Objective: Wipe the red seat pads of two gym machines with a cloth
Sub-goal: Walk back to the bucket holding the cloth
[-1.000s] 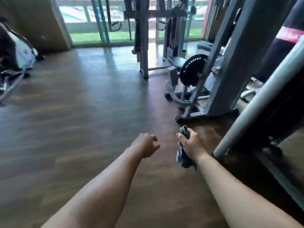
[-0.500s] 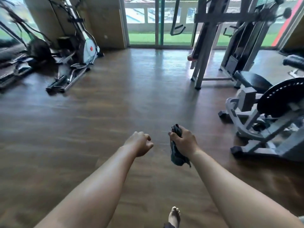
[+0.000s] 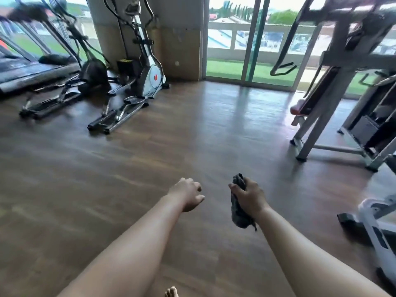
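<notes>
Wooden floor [image 3: 192,136] stretched between the machines | grey weight machine [image 3: 327,99] stood far right, its red seat pad [image 3: 298,104] well apart from the person | left hand [image 3: 187,194] loosely curled, empty | right hand [image 3: 248,197] had its fingers wrapped round the dark cloth [image 3: 239,213], apparently bunched for carrying, long axis near vertical, tail hanging floorward.

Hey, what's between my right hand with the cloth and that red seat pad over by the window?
Only bare wooden floor, as the head view shows. The right hand grips the cloth, and the red seat pad sits farther ahead.
</notes>
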Demonstrator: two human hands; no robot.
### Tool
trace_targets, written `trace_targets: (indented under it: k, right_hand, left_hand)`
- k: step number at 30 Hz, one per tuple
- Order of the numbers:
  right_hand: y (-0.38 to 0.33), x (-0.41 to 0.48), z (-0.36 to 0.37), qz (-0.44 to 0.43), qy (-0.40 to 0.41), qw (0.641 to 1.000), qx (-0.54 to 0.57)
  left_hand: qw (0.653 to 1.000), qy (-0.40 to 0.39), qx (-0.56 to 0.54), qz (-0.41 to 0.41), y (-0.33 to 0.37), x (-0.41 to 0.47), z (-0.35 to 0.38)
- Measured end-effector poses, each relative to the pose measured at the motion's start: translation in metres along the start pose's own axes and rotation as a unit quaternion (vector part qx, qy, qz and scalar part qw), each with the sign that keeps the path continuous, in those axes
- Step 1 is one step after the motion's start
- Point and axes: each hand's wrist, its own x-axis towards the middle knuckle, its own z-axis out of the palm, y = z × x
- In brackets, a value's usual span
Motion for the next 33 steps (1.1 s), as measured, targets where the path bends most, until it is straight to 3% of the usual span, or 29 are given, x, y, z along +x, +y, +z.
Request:
trace_targets:
  k: [11,19,27,33]
  right_hand:
    - [-0.069,0.323,0.058,0.022,0.029,0.998,0.043]
    - [-0.07,0.587,0.066,0.005,0.011,0.999,0.047]
    - [-0.117,0.833,0.047,-0.023,-0.006,1.0,0.012]
    - [-0.123,1.016,0.06,-0.013,0.016,1.0,0.021]
  left_hand:
    - [0.997,-0.019,0.069,0.03,-0.087,0.313,-0.132]
    - [0.996,-0.026,0.083,0.015,-0.101,0.555,-0.205]
    - [0.998,0.002,0.055,-0.009,-0.115,0.774,-0.304]
    - [0.998,-0.002,0.063,0.024,-0.136,0.961,-0.356]
